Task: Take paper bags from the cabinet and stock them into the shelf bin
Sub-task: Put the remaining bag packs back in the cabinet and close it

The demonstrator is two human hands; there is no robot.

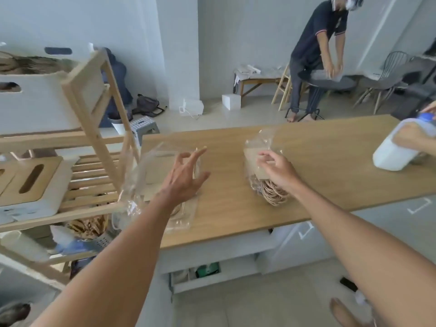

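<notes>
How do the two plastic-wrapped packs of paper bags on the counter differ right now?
The left pack lies by the counter's left end beside the wooden shelf; the right pack sits near the middle. The left hand hovers open above the left pack, while the right hand rests fingers on the right pack. The right pack's twine handles bunch out clearly; the left pack's barely show. Both are brown paper bags in clear wrap.

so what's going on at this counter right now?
A person is working over a wooden counter with two clear-wrapped packs of paper bags lying on it. The right hand rests on the right pack, whose twine handles show. The left hand hovers open over the left pack beside the wooden shelf. Nothing is lifted yet. At the far right, someone else's hand holds a white jug.
</notes>
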